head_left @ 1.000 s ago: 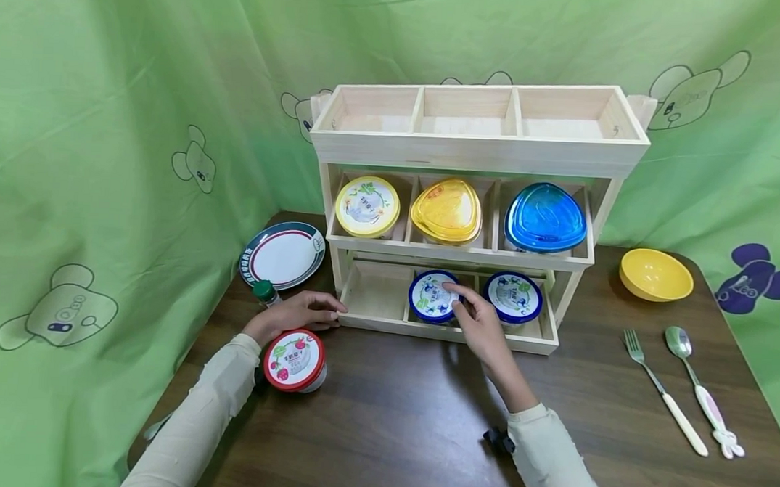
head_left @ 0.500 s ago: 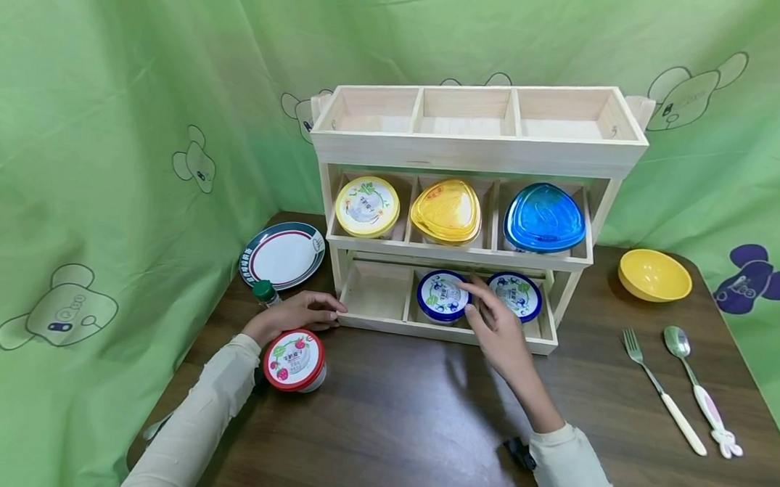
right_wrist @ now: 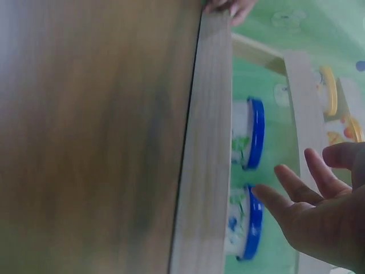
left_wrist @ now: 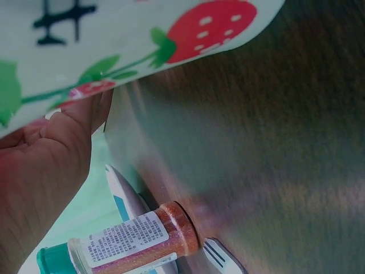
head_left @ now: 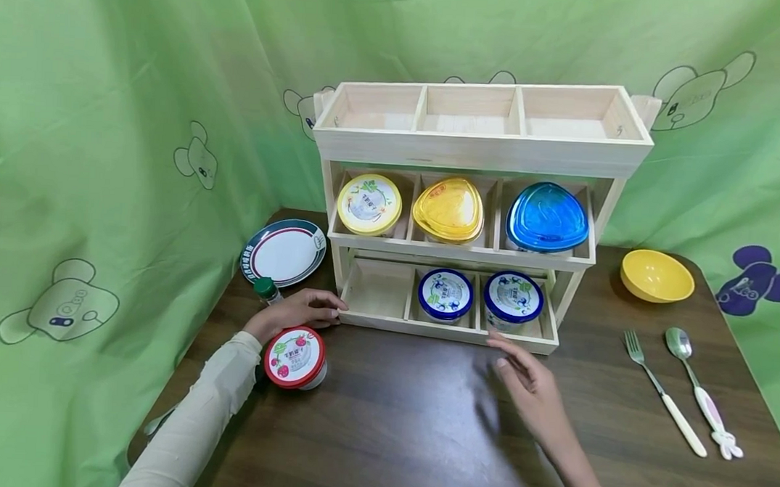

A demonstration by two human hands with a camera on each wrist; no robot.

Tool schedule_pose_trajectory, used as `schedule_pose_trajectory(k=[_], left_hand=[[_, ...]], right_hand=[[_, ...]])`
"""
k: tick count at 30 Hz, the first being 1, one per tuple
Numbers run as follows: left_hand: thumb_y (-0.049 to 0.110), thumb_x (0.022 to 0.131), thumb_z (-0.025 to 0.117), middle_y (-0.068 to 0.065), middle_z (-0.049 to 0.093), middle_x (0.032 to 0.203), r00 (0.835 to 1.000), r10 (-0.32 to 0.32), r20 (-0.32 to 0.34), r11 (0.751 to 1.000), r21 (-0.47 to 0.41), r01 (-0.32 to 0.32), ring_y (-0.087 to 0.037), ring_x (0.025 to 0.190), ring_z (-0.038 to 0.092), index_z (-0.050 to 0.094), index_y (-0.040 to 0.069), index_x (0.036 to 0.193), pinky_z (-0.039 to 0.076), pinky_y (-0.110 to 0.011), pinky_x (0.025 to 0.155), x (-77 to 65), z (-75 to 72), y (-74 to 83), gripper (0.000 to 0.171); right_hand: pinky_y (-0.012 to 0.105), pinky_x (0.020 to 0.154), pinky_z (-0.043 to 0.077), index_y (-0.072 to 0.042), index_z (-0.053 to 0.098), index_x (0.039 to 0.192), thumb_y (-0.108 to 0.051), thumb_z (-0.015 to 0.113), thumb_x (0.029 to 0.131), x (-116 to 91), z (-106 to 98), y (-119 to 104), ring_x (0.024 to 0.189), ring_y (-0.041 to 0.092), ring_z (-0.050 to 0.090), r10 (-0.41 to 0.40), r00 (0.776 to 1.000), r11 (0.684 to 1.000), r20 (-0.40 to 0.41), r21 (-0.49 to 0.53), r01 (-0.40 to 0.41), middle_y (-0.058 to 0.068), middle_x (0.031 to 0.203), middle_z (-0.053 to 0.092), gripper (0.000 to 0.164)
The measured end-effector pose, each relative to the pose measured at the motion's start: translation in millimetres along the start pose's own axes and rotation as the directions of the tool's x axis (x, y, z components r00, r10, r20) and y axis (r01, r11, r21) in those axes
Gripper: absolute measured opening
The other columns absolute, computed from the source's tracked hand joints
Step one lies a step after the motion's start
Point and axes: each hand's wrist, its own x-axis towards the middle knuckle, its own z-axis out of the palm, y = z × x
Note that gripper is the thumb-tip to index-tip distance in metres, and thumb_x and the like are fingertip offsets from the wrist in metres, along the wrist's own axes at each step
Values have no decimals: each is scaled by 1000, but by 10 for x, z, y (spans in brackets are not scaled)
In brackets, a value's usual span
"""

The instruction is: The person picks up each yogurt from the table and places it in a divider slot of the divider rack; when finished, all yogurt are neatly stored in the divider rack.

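Note:
My left hand (head_left: 298, 310) holds the front left corner of the wooden rack (head_left: 482, 152) at its lowest tier, fingertips at the edge. Close below that hand stands a red-lidded tub (head_left: 295, 356) with a strawberry print. My right hand (head_left: 532, 391) is in the air before the rack's lower right side, fingers spread and nothing held. Two blue-lidded tubs sit in this tier, one in the middle compartment (head_left: 445, 295) and one in the right (head_left: 514, 297). Right of them in height, the middle tier bears a yellow-lidded round tub (head_left: 369, 205), a yellow triangular-lidded container (head_left: 448, 210) and a blue one (head_left: 548, 217).
A green-capped seasoning bottle (left_wrist: 134, 237) stands behind my left wrist, near a stack of plates (head_left: 285, 252). To the right lie a yellow bowl (head_left: 656, 275), a fork (head_left: 664, 393) and a spoon (head_left: 700, 388). Green cloth surrounds the table (head_left: 388, 432).
My right hand shifted the middle blue-lidded tub a little rightward, let it go, and drew back toward the lower right. The left hand stays at the rack's corner.

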Motion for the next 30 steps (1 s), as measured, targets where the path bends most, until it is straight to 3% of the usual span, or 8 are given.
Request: schedule_pose_trajectory(k=[4,8,11,14,16,22,26,30], left_hand=[[9,109,66,-17,67,131,1000,10,2,1000,-4,-10,-25,116,68,71,3,138,59,-35,103,-6,-2,-26,30],[9,109,66,-16,67,131,1000,28,4,1000,3,-28,-24,116,68,71,2,138,60,-34,102,4,14,-44,30],[9,110,65,-18,66,131,999,38,6,999,8,-38,-24,115,68,69,0,139,59,-36,103,4,24,-29,31],[9,110,64,-19,66,132,999,43,7,999,10,-43,-24,115,68,69,-1,139,59,-39,105,-3,20,-14,31],[9,110,64,-19,66,132,999,42,7,999,12,-42,-24,115,68,69,0,139,59,-39,105,-2,12,-14,31],[9,110,64,-19,65,134,999,40,5,999,19,-40,-23,115,67,69,0,140,58,-39,105,25,4,-30,31],[10,111,63,-21,64,137,999,41,2,999,23,-41,-25,118,67,68,-1,140,58,-41,106,26,14,-34,32],[12,111,64,-18,66,135,999,49,17,999,19,-49,-25,119,68,70,3,139,59,-36,103,11,6,-39,31]], right_hand=[[20,109,46,4,68,137,7,59,106,-88,232,25,134,-2,57,41,999,998,17,43,-41,26,151,59,32],[23,112,43,1,67,141,-1,60,108,-112,464,16,140,20,59,154,985,984,75,74,-160,22,153,60,33],[39,120,42,0,63,146,-6,60,110,-95,635,7,145,38,54,240,959,961,153,99,-256,19,155,59,37],[59,123,36,0,60,150,-9,58,111,-71,819,6,147,42,52,275,936,946,219,115,-304,19,156,59,40],[62,123,34,0,59,151,-8,58,111,-60,942,7,148,44,50,266,932,944,247,128,-303,21,156,57,41],[57,122,38,5,56,151,-5,59,110,-17,1261,-32,149,46,48,188,931,951,312,178,-252,26,157,55,43],[58,120,40,3,57,151,-6,60,110,31,1462,-85,149,46,48,132,935,958,330,200,-206,27,158,53,42],[61,120,41,-2,61,149,-8,60,110,79,1646,-149,152,43,44,103,924,958,368,214,-192,26,162,50,40]])
